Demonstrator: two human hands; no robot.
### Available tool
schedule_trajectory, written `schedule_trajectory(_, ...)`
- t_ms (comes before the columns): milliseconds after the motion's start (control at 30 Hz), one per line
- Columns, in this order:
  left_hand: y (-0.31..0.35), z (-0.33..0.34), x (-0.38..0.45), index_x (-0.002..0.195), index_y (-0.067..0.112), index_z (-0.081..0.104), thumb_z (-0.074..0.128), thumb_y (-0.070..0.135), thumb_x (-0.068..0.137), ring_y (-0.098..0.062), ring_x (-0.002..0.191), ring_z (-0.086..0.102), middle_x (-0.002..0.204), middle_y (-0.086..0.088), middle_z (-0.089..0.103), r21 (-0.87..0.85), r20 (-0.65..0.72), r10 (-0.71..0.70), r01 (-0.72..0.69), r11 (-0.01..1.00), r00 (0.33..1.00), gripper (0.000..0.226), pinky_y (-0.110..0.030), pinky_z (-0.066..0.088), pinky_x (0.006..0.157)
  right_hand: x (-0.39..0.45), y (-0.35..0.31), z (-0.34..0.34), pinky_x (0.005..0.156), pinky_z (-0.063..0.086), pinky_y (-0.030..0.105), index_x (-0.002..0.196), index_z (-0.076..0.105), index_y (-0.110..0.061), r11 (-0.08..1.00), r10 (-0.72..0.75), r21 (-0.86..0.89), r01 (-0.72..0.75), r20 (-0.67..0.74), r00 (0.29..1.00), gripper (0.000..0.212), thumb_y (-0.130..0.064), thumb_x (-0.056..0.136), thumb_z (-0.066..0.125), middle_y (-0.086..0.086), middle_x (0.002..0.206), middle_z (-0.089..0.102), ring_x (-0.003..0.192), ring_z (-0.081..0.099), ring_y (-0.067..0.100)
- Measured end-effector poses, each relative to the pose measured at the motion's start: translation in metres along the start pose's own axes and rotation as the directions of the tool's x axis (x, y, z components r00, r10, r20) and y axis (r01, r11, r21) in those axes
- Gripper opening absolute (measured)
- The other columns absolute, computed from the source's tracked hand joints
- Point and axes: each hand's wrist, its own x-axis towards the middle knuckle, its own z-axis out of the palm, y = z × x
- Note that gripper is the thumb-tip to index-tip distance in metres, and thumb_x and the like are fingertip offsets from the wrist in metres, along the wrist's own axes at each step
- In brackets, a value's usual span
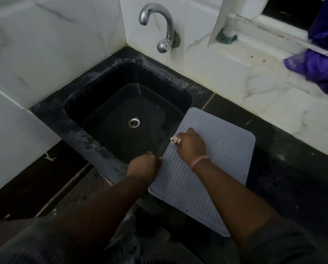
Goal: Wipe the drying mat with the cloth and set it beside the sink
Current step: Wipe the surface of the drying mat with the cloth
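A grey drying mat [212, 149] with a wavy ribbed surface lies on the black counter just right of the black sink [94, 103]; its near corner hangs over the counter's front edge. My right hand [191, 145] rests on the mat near its left edge and grips a small pale cloth [175, 140], which shows only as a bit poking out past my fingers. My left hand [146, 164] pinches the mat's left edge at the sink's near right corner.
A chrome tap [159, 25] juts from the white tiled wall above the sink, whose drain [134, 122] sits mid-basin. A purple cloth [315, 65] lies on the white ledge at far right. Black counter [285, 168] stretches right of the mat.
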Motion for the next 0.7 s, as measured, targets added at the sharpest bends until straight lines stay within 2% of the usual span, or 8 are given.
schedule_trajectory(100,-0.009,0.011,-0.015,0.084,0.021,0.051,0.045,0.046,0.106,-0.015,0.070,0.057,0.078,0.002,0.055,-0.006,-0.037,-0.069,0.069,0.998,0.997,0.034,-0.032,0.047,0.064,0.019,0.004,-0.002,0.084,0.057,0.045,0.108,0.074,-0.017,0.998,0.057,-0.017,-0.057,0.000,0.998,0.016,-0.022,0.094,0.068,0.011,0.111,0.057,0.091,0.064,0.030)
schedule_trajectory(167,-0.017,0.021,-0.021,0.088,0.019,0.058,0.050,0.044,0.104,-0.015,0.072,0.059,0.081,0.003,0.057,-0.001,-0.074,-0.079,0.079,0.997,0.994,0.031,-0.031,0.046,0.062,0.014,0.000,0.002,0.081,0.057,0.045,0.108,0.074,-0.015,0.998,0.056,-0.031,-0.057,-0.007,0.998,0.017,-0.022,0.093,0.069,0.011,0.110,0.056,0.089,0.063,0.030)
schedule_trajectory(300,-0.026,0.026,-0.020,0.093,0.024,0.071,0.059,0.038,0.096,-0.014,0.082,0.066,0.093,0.006,0.066,-0.100,-0.098,-0.082,0.072,0.992,0.992,0.018,-0.034,0.058,0.068,-0.037,-0.020,0.011,0.075,0.058,0.037,0.103,0.073,-0.019,1.000,0.021,0.017,-0.021,-0.026,0.999,0.014,-0.024,0.090,0.072,0.005,0.105,0.055,0.083,0.060,0.021)
schedule_trajectory(400,-0.026,0.024,-0.018,0.091,0.022,0.075,0.063,0.033,0.091,-0.022,0.085,0.070,0.093,0.000,0.070,-0.144,-0.115,-0.113,0.096,0.985,0.987,0.016,-0.032,0.054,0.067,-0.084,-0.039,0.020,0.074,0.055,0.038,0.099,0.074,-0.020,0.997,-0.064,0.046,0.062,0.043,0.997,0.013,-0.024,0.090,0.065,0.006,0.104,0.055,0.086,0.061,0.026)
schedule_trajectory(533,-0.029,0.023,-0.017,0.092,0.024,0.077,0.061,0.026,0.090,-0.024,0.088,0.071,0.095,-0.001,0.073,-0.185,-0.099,-0.097,0.077,0.980,0.990,0.016,-0.033,0.056,0.070,-0.115,-0.051,0.031,0.071,0.049,0.034,0.097,0.075,-0.024,0.993,-0.078,0.088,0.073,0.051,0.996,0.023,-0.040,0.083,0.067,0.005,0.101,0.055,0.083,0.059,0.025)
schedule_trajectory(633,-0.033,0.024,-0.017,0.087,0.023,0.074,0.063,0.029,0.093,-0.019,0.081,0.070,0.090,0.000,0.071,-0.169,-0.082,-0.055,0.040,0.985,0.995,0.014,-0.032,0.055,0.066,-0.092,-0.040,0.029,0.074,0.053,0.036,0.101,0.076,-0.021,0.998,-0.056,0.021,0.055,0.047,0.997,0.018,-0.023,0.088,0.064,0.007,0.104,0.056,0.087,0.061,0.028)
schedule_trajectory(700,-0.034,0.023,-0.018,0.090,0.022,0.072,0.062,0.030,0.096,-0.017,0.081,0.068,0.091,0.000,0.069,-0.173,-0.063,-0.031,0.020,0.985,0.998,0.014,-0.037,0.060,0.071,-0.069,-0.034,0.023,0.076,0.054,0.037,0.106,0.075,-0.018,0.999,-0.031,-0.018,0.032,0.033,0.999,0.018,-0.019,0.091,0.064,0.009,0.107,0.057,0.088,0.061,0.028)
